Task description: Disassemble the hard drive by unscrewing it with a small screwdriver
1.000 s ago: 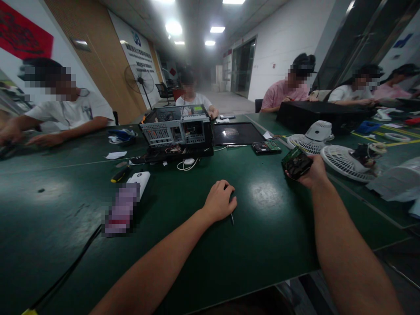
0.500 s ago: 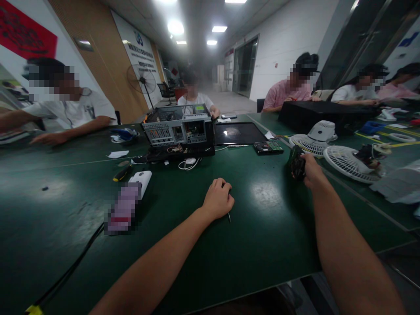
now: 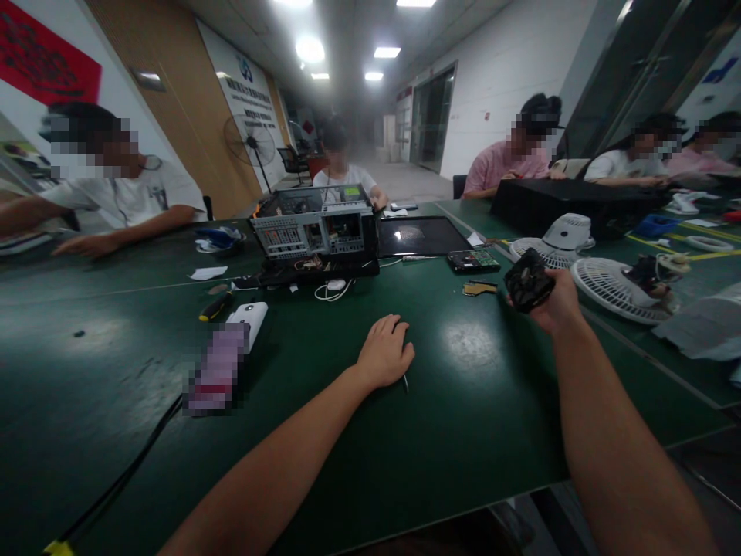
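Note:
My right hand (image 3: 556, 306) is raised a little above the green table (image 3: 475, 401), closed round a black, boxy computer part (image 3: 528, 283) that looks like a small fan unit. Just left of it a small flat gold-and-green piece (image 3: 479, 288) lies on the table. My left hand (image 3: 385, 351) rests on the table at the centre, knuckles up, fingers curled over a thin tool whose metal tip (image 3: 404, 381) pokes out below the palm. An open computer case (image 3: 312, 228) stands beyond both hands.
A black side panel (image 3: 417, 234) and a circuit-board drive (image 3: 473, 260) lie right of the case. A yellow-and-black screwdriver (image 3: 215, 306) and a white device (image 3: 248, 316) sit at left. Two white fans (image 3: 607, 287) lie at right. Several people sit around the tables.
My right hand has turned the black part over, from its green board side to its dark side. The small gold-and-green piece now lies on the table. My left hand has barely moved.

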`<action>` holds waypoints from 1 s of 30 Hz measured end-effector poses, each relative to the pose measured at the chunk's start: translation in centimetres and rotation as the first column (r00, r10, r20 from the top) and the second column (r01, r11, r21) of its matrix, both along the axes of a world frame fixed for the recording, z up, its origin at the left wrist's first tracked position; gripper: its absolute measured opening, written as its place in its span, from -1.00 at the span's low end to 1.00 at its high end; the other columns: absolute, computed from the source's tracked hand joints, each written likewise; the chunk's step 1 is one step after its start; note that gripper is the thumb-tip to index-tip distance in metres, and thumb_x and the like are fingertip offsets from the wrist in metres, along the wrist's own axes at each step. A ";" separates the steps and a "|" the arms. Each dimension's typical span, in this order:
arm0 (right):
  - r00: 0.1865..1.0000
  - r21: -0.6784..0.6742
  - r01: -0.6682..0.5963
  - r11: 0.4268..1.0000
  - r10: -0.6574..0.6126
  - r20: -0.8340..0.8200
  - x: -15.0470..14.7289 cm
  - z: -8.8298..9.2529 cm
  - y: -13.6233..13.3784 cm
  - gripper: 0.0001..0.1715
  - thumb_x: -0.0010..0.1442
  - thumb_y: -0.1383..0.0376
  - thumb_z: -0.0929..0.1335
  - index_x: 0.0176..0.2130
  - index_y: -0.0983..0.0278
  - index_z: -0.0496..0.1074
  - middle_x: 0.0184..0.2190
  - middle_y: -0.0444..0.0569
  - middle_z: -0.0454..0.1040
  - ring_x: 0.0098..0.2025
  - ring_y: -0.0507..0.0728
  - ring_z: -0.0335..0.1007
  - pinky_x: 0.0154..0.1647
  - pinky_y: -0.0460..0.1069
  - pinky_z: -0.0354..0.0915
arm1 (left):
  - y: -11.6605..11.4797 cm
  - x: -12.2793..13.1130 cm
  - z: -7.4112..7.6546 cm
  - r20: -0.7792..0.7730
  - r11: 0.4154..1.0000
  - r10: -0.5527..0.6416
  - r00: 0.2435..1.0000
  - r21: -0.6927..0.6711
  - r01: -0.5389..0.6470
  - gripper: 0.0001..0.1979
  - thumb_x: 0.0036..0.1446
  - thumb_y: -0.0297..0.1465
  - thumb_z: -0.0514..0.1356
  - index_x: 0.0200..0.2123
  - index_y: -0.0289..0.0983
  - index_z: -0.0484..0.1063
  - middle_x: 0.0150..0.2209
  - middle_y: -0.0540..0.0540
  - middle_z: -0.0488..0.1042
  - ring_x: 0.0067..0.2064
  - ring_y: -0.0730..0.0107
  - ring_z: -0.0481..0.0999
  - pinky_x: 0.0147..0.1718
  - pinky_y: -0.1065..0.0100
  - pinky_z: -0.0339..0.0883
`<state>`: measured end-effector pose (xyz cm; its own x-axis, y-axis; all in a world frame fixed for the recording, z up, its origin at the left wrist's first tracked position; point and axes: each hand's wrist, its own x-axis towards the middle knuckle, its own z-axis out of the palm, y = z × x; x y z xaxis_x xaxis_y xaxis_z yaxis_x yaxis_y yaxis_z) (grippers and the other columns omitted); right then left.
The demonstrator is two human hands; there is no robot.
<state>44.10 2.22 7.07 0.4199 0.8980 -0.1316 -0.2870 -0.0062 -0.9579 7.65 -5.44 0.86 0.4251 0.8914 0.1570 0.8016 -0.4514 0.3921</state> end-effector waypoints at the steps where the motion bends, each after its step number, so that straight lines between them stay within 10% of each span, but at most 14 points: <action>1: 0.995 0.031 -0.038 0.999 0.040 -0.093 -0.5 0.4 -0.2 -0.52 0.31 0.12 0.12 -0.06 0.23 0.48 -0.18 0.16 0.61 -0.24 0.22 0.56 -0.29 0.12 0.48 | 0.0 0.0 0.0 -0.009 1.000 0.000 1.000 -0.007 0.000 -0.49 0.36 -0.23 0.05 0.30 -0.28 0.32 0.40 -0.27 0.20 0.44 -0.03 0.10 0.39 -0.07 0.01; 7: 0.832 0.124 -0.481 0.868 0.497 -0.248 -7.3 0.2 -1.8 -0.43 0.23 0.00 0.24 0.13 0.16 0.43 0.06 0.11 0.58 0.04 0.36 0.53 0.00 0.34 0.46 | 0.6 -0.2 -0.3 0.046 0.989 0.147 0.988 0.009 -0.147 -0.54 0.32 -0.31 0.10 0.24 -0.28 0.38 0.34 -0.28 0.27 0.40 -0.02 0.17 0.35 -0.02 0.12; 12: 0.703 0.038 -0.662 0.748 0.638 -0.315 -13.5 -2.1 -2.8 -0.42 0.27 0.00 0.22 0.14 0.22 0.39 -0.01 0.14 0.61 -0.01 0.34 0.57 0.03 0.33 0.43 | 2.3 -1.9 -0.8 0.123 0.969 0.234 0.965 0.054 -0.242 -0.60 0.28 -0.50 0.10 0.16 -0.24 0.45 0.26 -0.25 0.33 0.27 0.03 0.33 0.25 0.07 0.27; 19: 0.821 -0.161 -0.562 0.811 0.571 0.008 -15.1 -3.5 -2.9 -0.73 0.35 0.12 0.32 -0.11 0.25 0.46 -0.22 0.01 0.63 -0.24 0.13 0.56 -0.21 0.00 0.49 | 3.9 -3.7 -1.1 0.365 0.952 0.275 0.889 0.025 -0.304 -0.66 0.24 -0.62 0.08 -0.03 -0.26 0.54 0.08 -0.20 0.47 0.15 0.18 0.46 0.20 0.18 0.34; 24: 0.591 -0.360 -0.611 0.705 0.709 0.385 -13.7 -2.8 -3.0 -0.42 0.33 -0.15 0.31 -0.31 0.30 0.46 -0.51 -0.04 0.51 -0.54 0.04 0.39 -0.67 -0.12 0.14 | 4.5 -4.2 -1.5 0.537 0.897 0.415 0.734 -0.108 -0.428 -0.74 0.31 -0.52 0.09 -0.06 -0.24 0.55 0.08 -0.22 0.46 -0.02 0.24 0.58 0.03 0.21 0.45; 30: 0.332 -0.600 -0.589 0.542 0.839 0.432 -15.0 -2.1 -4.4 -0.17 0.31 -0.31 0.18 -0.47 0.34 0.43 -0.53 0.15 0.56 -0.61 0.06 0.40 -0.73 -0.10 -0.09 | 5.1 -4.1 -2.1 0.715 0.844 0.502 0.488 -0.281 -0.457 -0.80 0.27 -0.28 0.22 -0.15 -0.27 0.55 -0.21 -0.14 0.59 -0.33 0.33 0.61 -0.30 0.34 0.45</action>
<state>29.15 -2.22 4.93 -0.2922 0.8460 -0.4460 0.6140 -0.1916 -0.7657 3.51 -0.29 -1.20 -0.3167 0.9360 0.1539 0.3051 -0.0531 0.9508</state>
